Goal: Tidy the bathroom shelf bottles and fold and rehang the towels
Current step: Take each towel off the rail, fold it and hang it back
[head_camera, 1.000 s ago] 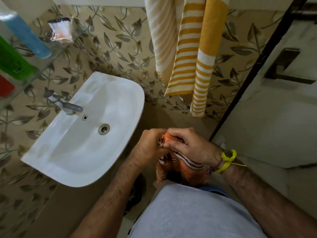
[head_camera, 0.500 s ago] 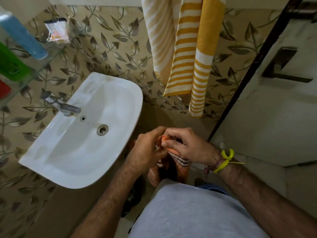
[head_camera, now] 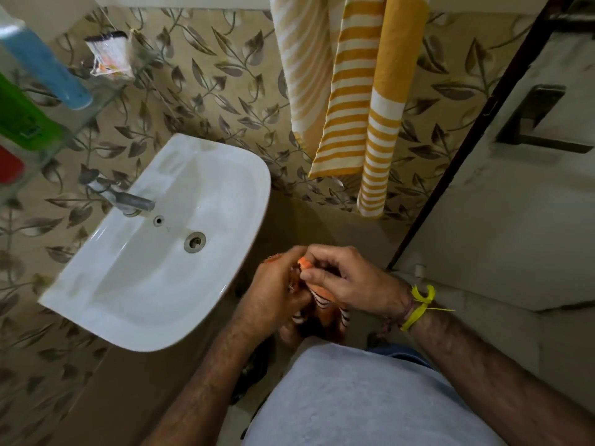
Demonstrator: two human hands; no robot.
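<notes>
The orange striped towel (head_camera: 322, 300) is bunched between both hands, hanging toward 6 o'clock. Its top edge is pinched by the left hand (head_camera: 273, 294) and right hand (head_camera: 351, 278). The washbasin (head_camera: 154, 284) lies at 9 o'clock, the yellow striped towel (head_camera: 357, 91) at 12 o'clock.

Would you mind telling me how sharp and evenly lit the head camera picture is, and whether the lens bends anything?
Head view: dim, warm light; the floor beneath the washbasin lies in shadow. The shelf bottles, such as the blue bottle, are blurred at the left edge. Wide-angle distortion bows the door frame. Both hands, left hand and right hand, on the orange striped towel look fairly sharp.
</notes>
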